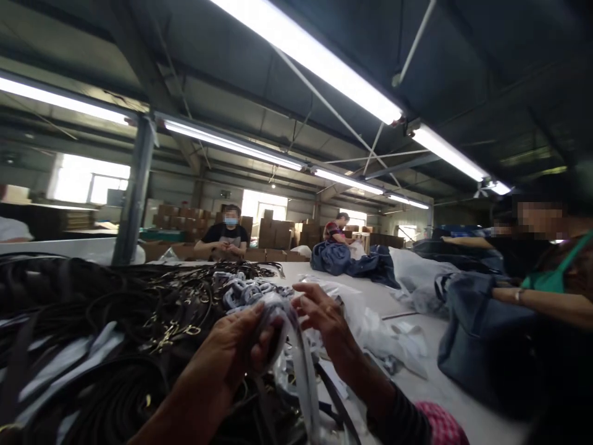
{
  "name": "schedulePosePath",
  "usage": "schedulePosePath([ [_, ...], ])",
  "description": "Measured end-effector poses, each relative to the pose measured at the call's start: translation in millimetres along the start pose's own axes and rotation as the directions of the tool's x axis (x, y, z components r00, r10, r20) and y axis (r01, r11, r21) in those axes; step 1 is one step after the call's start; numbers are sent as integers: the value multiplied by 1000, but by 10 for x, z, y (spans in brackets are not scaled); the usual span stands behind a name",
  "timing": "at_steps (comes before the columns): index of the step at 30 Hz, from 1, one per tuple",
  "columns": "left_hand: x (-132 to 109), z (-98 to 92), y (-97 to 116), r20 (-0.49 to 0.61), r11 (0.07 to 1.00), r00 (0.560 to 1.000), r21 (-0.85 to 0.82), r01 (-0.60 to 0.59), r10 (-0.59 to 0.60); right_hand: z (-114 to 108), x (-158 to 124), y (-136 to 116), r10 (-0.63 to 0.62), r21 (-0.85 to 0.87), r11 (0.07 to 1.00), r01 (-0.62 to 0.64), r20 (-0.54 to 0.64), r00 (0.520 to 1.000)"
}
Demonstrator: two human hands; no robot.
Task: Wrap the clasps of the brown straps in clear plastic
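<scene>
My left hand (231, 349) is closed around a looped strap (278, 306) with a pale, see-through wrapping. A whitish tail of it hangs down toward the table. Just right of the loop, my right hand (327, 318) has its fingers spread and bent; whether a fingertip touches the strap I cannot tell. Behind both hands lies a pile of grey-blue wrapped loops (248, 289). Dark straps (125, 383) with brass-coloured clips (169, 334) cover the table to the left, some passing under my left forearm.
Clear plastic bags (370, 327) lie on the white table (467, 383) to the right. A co-worker at the right handles a dark blue bag (482, 327). Two other people are across the table, one beside a blue fabric heap (345, 259). A metal post (134, 191) rises at the left.
</scene>
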State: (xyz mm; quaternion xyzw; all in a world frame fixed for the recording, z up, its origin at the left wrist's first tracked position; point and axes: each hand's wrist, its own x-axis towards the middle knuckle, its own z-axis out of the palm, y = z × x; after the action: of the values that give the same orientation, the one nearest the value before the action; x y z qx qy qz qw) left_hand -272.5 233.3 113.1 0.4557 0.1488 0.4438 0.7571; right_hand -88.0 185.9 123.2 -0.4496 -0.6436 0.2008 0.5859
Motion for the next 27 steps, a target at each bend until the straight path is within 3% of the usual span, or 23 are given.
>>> schedulePosePath([
  [4, 43, -102, 124, -2, 981, 999, -189, 35, -36, 351, -274, -38, -100, -29, 994, 101, 53, 994],
  [9, -81, -95, 287, 66, 978, 998, -208, 20, -7, 601, -372, -132, -46, 36, 998, 47, -26, 999],
  [13, -290, 66, 373, 105, 974, 993, -225, -23, 48, 616, -457, -154, -194, -292, 944, 151, -126, 973],
  [16, -432, 217, 445, 67, 960, 995, -277, -53, 75, 571, -464, -190, -284, -565, 805, 183, -96, 954],
  [18, -493, 302, 525, 46, 951, 992, -294, -96, 115, 559, -442, -250, -296, -636, 749, 185, -72, 953],
  [20, -517, 360, 632, 68, 943, 978, -289, -168, 195, 577, -436, -317, -236, -573, 805, 154, -71, 969],
  [23, -495, 381, 799, 96, 907, 918, -225, -357, 385, 644, -519, -346, -6, -215, 976, 16, 45, 999],
  [25, -468, 353, 870, 100, 852, 848, -124, -509, 521, 690, -626, -297, 125, 44, 990, -136, 201, 972],
  [27, -459, 306, 881, 117, 782, 780, 42, -622, 614, 728, -738, -223, 193, 206, 941, -270, 330, 924],
])
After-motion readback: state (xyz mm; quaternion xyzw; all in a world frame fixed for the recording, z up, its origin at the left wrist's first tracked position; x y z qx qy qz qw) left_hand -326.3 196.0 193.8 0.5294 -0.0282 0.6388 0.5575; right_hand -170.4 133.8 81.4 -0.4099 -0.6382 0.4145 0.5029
